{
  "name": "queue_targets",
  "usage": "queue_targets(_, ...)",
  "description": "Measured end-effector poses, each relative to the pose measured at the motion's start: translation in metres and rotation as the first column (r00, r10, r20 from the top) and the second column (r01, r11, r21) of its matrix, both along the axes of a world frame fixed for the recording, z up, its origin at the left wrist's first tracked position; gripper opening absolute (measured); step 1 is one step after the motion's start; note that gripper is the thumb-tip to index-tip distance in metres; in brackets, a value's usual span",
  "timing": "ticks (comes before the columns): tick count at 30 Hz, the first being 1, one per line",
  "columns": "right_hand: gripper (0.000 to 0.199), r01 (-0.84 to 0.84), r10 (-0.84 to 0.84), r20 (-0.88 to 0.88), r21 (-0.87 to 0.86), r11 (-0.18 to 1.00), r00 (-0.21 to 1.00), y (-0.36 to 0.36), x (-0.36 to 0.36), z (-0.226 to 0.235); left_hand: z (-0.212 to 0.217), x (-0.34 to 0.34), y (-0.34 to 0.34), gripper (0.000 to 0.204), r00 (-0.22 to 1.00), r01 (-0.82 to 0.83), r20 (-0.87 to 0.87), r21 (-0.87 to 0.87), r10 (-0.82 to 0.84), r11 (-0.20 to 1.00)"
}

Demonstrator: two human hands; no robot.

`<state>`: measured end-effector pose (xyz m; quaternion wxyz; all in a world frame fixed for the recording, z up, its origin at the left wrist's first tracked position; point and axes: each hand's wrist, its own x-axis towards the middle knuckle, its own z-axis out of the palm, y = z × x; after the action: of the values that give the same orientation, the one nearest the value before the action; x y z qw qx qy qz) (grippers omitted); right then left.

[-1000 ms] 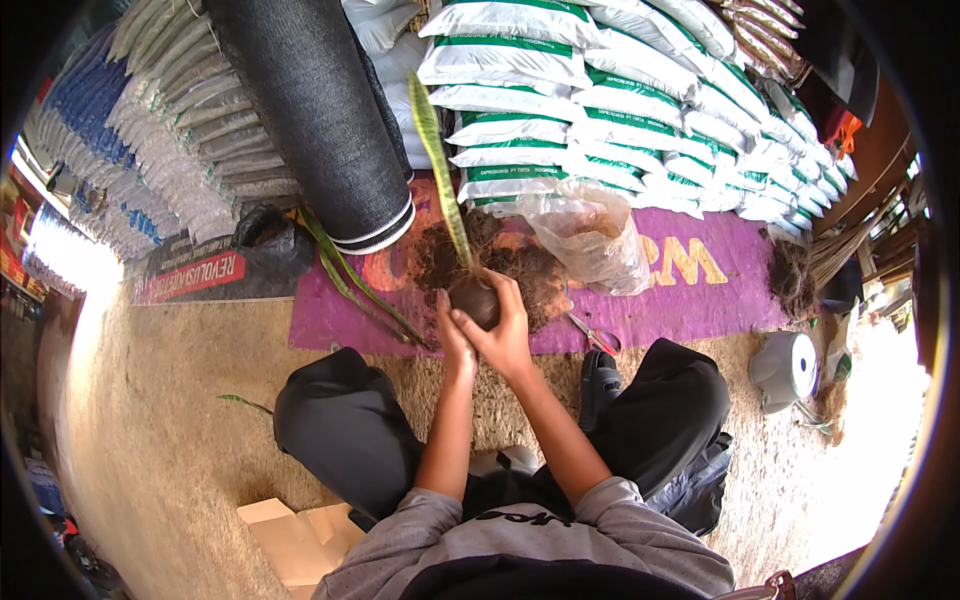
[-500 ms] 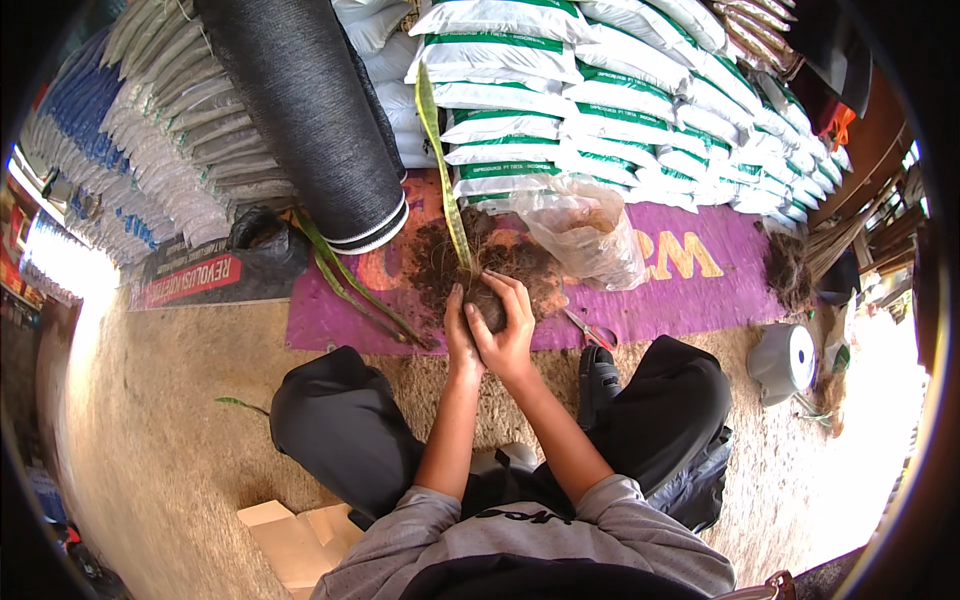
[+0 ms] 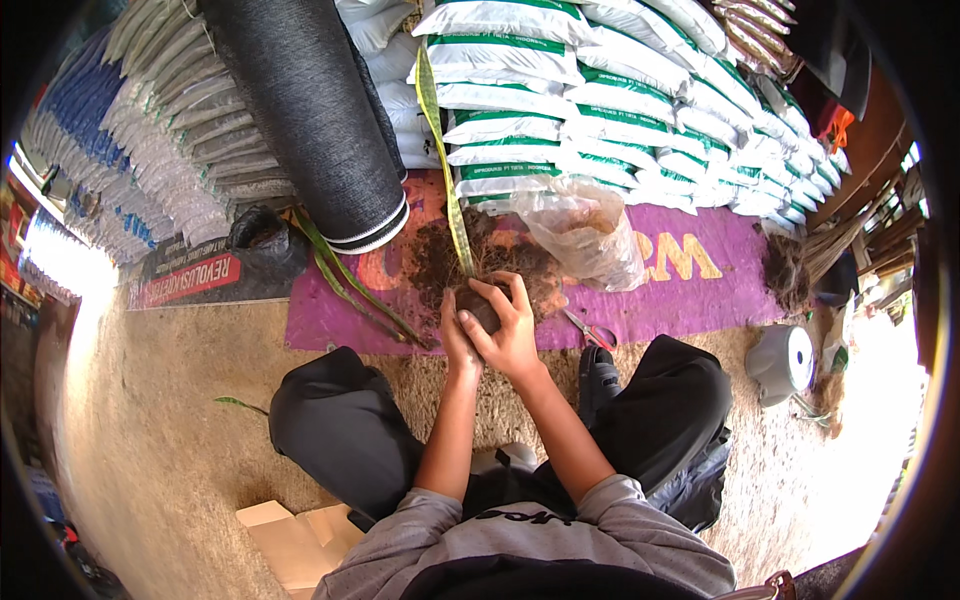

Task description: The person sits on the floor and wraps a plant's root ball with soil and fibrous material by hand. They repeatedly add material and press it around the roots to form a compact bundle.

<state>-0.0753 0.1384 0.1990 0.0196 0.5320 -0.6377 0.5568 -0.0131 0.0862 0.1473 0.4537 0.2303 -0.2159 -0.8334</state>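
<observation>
A snake plant leaf (image 3: 446,165) with yellow edges stands upright in front of me. At its base is a dark, rounded clump of soil (image 3: 484,314). Both palms cup this root ball, my left hand (image 3: 459,338) from the left and my right hand (image 3: 512,330) from the right and over its top. The fingers of the right hand are bent around the clump near the leaf base. Loose dark soil and fine roots (image 3: 432,262) lie spread on the purple banner (image 3: 660,312) just beyond my hands.
Red-handled scissors (image 3: 597,334) lie right of my hands, below a clear plastic bag (image 3: 590,240). Cut snake plant leaves (image 3: 350,285) rest at left beside a black planting bag (image 3: 268,245). A black mesh roll (image 3: 305,120) and stacked white sacks (image 3: 510,95) stand behind.
My right hand has shifted slightly, its fingers now more spread and bent over the soil clump. The leaf has tilted a little to the left.
</observation>
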Motion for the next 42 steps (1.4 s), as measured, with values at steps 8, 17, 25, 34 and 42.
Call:
queue_targets(8, 0.029, 0.028, -0.028, 0.022, -0.028, 0.999, 0.999, -0.003, 0.004, -0.010, -0.006, 0.004, -0.005, 0.036, 0.986, 0.117, -0.130, 0.057, -0.108, 0.992)
queue_targets(17, 0.048, 0.021, -0.021, 0.040, 0.003, 1.000, 0.999, -0.002, 0.007, -0.002, -0.004, 0.009, -0.011, 0.042, 0.995, 0.045, -0.089, 0.101, -0.036, 0.994)
queue_targets(25, 0.052, 0.103, -0.066, 0.340, -0.092, 0.990, 0.938, -0.012, -0.004, -0.019, 0.017, 0.000, -0.001, 0.056, 0.987, -0.080, 0.127, -0.117, 0.095, 0.990)
queue_targets(34, 0.045, -0.004, 0.124, 0.681, -0.175, 0.985, 0.721, -0.004, 0.004, -0.014, 0.017, -0.002, -0.013, 0.057, 0.995, 0.012, 0.100, -0.113, 0.000, 0.994)
queue_targets(42, 0.054, 0.180, -0.179, 0.034, -0.011, 0.984, 0.983, -0.001, 0.006, -0.006, 0.010, 0.002, -0.004, 0.053, 0.978, 0.168, -0.143, 0.121, -0.150, 0.978)
